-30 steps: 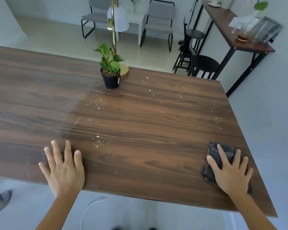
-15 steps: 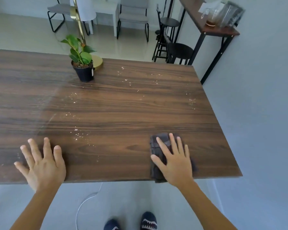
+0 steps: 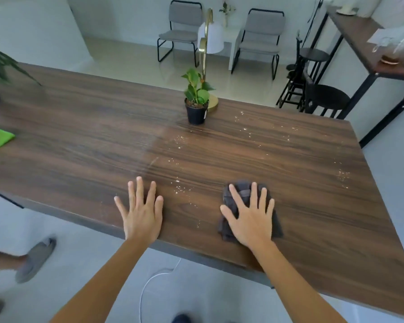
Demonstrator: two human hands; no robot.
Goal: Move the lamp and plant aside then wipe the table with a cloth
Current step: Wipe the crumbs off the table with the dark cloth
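Head view showed your right hand (image 3: 250,219) spread flat, pressing the dark cloth (image 3: 243,192) onto the worktop (image 3: 79,145) to wipe the scattered crumbs (image 3: 180,188). Your left hand (image 3: 141,212) lay spread, empty, likely bracing you. Plant (image 3: 196,99) and lamp (image 3: 207,43) stood at the far edge; the pot hid most of the lamp's base.

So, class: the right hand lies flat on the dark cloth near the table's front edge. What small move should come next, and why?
Probably slide the right hand and cloth left toward the left hand: pale specks lie between them, unwiped.
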